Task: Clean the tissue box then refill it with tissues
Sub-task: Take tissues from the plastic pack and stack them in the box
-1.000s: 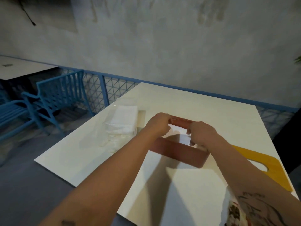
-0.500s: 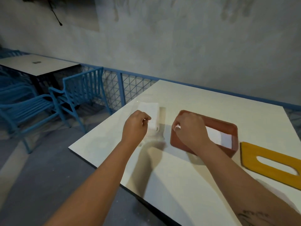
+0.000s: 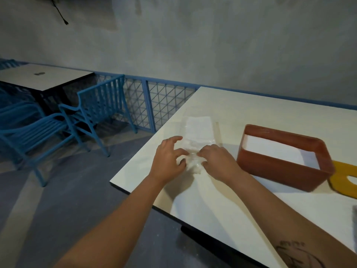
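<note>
Between both hands (image 3: pixel 167 161) (image 3: pixel 219 163), tissue pack (image 3: pixel 199 130)

the tabletop (image 3: pixel 260 109) is creamy white. the tissue box (image 3: pixel 280 173) is terracotta red-brown, the tissues (image 3: pixel 274 149) inside it white, and the slotted lid (image 3: pixel 338 186) mustard yellow. the tissue pack (image 3: pixel 199 128) shows white under clear, glossy wrap. the chairs (image 3: pixel 100 105) and railing (image 3: pixel 149 105) are blue, the railing's mesh a diamond lattice. the wall (image 3: pixel 212 45) is mottled grey. a tattoo (image 3: pixel 297 254) is dark linework.

Person, two bare forearms ending in the left hand (image 3: pixel 167 161) and right hand (image 3: pixel 219 162); dark line tattoo (image 3: pixel 298 255) on the right forearm.
</note>
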